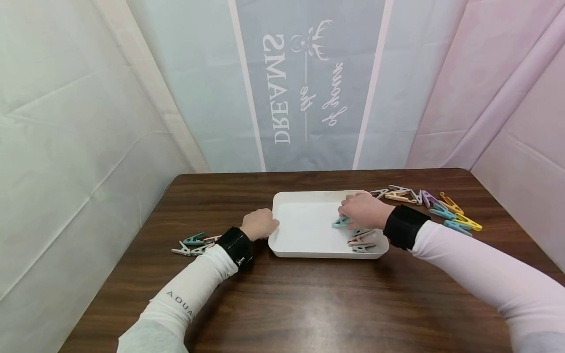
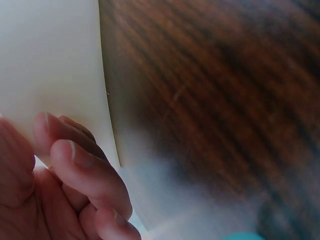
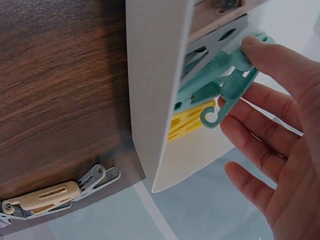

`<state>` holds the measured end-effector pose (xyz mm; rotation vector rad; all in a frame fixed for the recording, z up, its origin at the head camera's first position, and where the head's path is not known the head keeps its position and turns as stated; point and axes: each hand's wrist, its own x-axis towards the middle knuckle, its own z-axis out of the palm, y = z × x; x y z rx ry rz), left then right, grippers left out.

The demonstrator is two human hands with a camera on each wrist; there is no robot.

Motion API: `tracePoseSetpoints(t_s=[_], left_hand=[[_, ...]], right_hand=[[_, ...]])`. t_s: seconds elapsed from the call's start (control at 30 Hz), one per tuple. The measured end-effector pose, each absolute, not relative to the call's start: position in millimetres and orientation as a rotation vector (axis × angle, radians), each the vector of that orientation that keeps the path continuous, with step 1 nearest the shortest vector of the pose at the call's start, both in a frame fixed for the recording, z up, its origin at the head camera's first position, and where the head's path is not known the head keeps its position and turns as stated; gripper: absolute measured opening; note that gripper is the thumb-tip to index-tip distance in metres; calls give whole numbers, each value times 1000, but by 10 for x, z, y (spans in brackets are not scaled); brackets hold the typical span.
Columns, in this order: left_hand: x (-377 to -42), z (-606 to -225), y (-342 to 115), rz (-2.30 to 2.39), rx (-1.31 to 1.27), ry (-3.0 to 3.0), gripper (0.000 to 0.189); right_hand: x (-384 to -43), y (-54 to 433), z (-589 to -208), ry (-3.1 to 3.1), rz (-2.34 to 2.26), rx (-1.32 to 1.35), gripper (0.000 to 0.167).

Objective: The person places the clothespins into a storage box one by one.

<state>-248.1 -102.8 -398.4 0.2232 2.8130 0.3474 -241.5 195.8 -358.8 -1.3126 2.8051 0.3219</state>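
So, right hand [image 1: 365,211] pinches a teal clothespin [image 3: 232,89] between thumb and fingers inside the tray's [image 1: 304,220] right end; best keep it clear of neighbouring pegs [image 3: 212,47]; left hand [image 1: 259,224] curls at the left edge, can't tell if gripping.

Green clothespin [image 3: 232,91] in fingers [image 3: 260,128]

Left grip [image 1: 259,224] curled; right grip [image 1: 364,211] pinching.

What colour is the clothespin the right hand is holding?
Teal green; the clothespin in the right hand shows best in the right wrist view.
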Motion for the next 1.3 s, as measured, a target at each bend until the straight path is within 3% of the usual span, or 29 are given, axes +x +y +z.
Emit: tracePoseSetpoints(t_s=[1.3], left_hand=[[-2428, -3956, -1024, 363, 221, 2814, 32]], right_hand=[[-2418, 1884, -3621, 2787, 289, -1269, 22]])
